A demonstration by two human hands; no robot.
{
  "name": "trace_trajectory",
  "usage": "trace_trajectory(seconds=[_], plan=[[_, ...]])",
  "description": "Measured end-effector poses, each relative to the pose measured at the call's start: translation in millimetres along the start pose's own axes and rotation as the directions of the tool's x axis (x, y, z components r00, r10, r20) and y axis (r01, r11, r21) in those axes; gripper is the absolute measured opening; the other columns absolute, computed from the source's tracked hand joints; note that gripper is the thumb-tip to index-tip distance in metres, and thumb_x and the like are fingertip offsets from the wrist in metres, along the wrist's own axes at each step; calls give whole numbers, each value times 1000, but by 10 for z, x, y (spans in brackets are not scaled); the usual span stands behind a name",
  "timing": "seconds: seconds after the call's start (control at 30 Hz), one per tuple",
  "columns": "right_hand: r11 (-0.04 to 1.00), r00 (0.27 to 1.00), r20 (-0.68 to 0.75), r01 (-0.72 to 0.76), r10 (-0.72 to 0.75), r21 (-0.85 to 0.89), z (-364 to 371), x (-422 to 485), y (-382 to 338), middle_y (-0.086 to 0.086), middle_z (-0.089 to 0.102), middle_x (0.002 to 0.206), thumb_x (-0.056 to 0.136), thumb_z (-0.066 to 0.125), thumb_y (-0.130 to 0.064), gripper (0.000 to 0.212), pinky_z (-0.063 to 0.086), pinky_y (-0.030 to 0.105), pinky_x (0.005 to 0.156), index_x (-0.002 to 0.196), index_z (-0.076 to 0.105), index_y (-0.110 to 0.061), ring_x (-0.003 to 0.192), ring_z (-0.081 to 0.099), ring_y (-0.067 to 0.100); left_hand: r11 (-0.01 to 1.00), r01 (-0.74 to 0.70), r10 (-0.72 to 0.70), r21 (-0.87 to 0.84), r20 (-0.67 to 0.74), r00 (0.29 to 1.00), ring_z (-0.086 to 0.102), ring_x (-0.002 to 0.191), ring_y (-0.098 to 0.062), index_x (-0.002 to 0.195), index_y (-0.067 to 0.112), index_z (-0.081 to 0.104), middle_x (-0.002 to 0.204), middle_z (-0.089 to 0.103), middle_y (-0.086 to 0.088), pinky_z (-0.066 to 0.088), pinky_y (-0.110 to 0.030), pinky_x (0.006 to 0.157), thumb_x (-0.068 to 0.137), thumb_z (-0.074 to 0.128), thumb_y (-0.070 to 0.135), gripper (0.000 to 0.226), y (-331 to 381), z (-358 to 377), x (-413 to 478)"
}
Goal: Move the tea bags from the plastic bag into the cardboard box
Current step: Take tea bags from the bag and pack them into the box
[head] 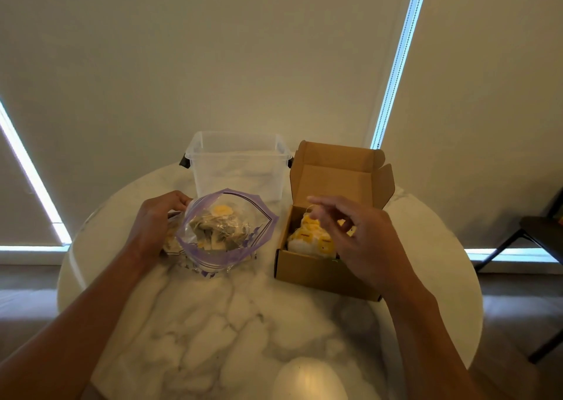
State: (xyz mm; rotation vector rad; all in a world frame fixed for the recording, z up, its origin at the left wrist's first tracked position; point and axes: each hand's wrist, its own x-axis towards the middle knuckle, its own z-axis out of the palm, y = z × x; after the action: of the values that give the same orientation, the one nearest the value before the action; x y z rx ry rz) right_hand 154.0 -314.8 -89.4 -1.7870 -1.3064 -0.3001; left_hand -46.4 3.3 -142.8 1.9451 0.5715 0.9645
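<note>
Right hand point(356, 241) slack-fingered over box point(320, 273), left hand point(155, 220) pinching bag point(231, 258) rim; snagged string point(309, 207) could drag tea bags point(310, 238) out

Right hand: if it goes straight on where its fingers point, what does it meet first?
Likely the box's left flap: the right hand points left and away. Depth is unclear; passing over it, it would reach the tub.

Marble table point(231, 323): plastic bag point(225, 232), clear tub point(237, 168), cardboard box point(320, 271).
</note>
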Motion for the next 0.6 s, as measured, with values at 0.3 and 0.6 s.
trace_trajectory(seconds=[0.3,0.6], plan=[[967,968,-12,252,-252,24,385,25,-521,-12,72,112,103,68,-25,21,54,16,74,123,74,-23,87,66,4,993,67,-71,-100,-31,997,70,80,-14,89,-3,74,86,76,-10,53,-39,83,97,53,-6,22,110,54,-14],[938,809,584,250,-66,-241,1256,440,-874,8,71,105,99,64,-20,17,57,44,82,111,75,-16,96,68,31,959,56,-65,-279,-24,998,71,86,-25,80,2,73,88,78,-15,50,-42,83,91,51,7,26,221,50,-98]])
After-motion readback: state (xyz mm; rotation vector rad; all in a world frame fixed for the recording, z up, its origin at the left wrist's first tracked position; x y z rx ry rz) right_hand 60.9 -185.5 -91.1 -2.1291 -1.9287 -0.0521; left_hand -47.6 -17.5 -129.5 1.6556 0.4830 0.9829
